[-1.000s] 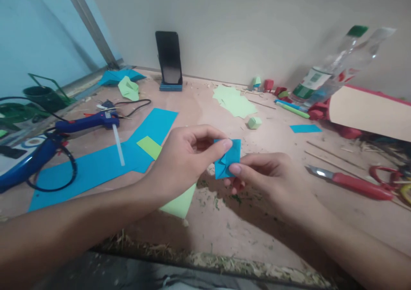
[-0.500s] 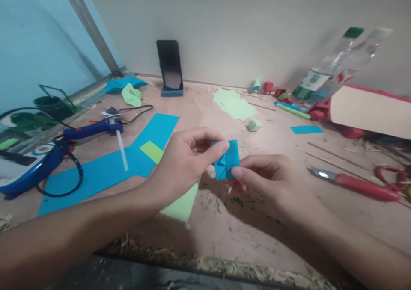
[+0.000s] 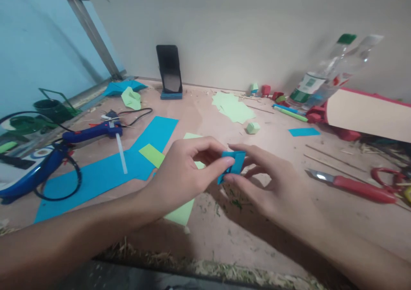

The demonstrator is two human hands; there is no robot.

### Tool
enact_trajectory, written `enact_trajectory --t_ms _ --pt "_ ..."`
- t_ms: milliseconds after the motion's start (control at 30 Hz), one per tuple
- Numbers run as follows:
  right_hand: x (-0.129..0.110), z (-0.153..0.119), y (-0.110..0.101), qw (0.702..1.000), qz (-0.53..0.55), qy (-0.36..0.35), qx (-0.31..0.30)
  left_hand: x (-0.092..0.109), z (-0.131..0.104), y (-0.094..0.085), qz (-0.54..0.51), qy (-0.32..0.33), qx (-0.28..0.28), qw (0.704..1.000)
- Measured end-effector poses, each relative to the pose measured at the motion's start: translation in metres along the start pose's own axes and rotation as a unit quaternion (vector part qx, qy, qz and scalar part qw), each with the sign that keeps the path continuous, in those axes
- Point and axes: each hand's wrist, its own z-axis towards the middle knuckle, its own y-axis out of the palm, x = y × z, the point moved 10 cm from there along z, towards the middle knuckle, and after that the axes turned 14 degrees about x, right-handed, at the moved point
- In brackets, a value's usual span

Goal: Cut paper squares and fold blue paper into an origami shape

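Note:
A small folded piece of blue paper [image 3: 238,161] is held above the table between both hands. My left hand [image 3: 195,164] pinches its left side, thumb in front. From the right, my right hand [image 3: 266,174] grips it with the thumb at the lower edge and the index finger near the top edge. The fingers partly hide its folds. Below and to the left lie a pale green paper sheet [image 3: 181,213], blue paper strips [image 3: 96,179] and a small lime strip [image 3: 150,155]. Just beyond the hands sits a small pale green folded paper block [image 3: 253,128].
To the left lies a blue glue gun [image 3: 93,131] with a glue stick and cable. A phone [image 3: 169,69] leans at the back. On the right are a red-handled craft knife [image 3: 353,186], thin sticks [image 3: 330,164], a blue paper rectangle [image 3: 304,132] and plastic bottles [image 3: 310,87].
The blue paper has turned and tilted, showing a narrower face. My right hand has shifted its grip, its index finger now up at the paper's top edge. The view has shifted slightly.

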Motion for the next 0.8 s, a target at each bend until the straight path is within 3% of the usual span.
enact_trajectory --t_ms 133,367,600,800 --pt "-0.001 -0.001 0.003 1.0 -0.01 0.01 -0.028 0.006 -0.002 0.0 0.014 0.022 -0.004 1.0" --pt "0.002 0.0 -0.001 0.996 0.067 0.054 -0.018 -0.006 0.003 0.003 -0.053 -0.048 -0.031 0.997" --pt "0.033 -0.002 0.004 0.949 0.241 0.2 -0.026 -0.016 0.008 0.002 -0.112 -0.101 -0.017 0.988" --pt "0.039 -0.007 0.007 0.936 0.274 0.22 -0.037 -0.015 0.008 0.003 -0.137 -0.102 -0.026 0.985"
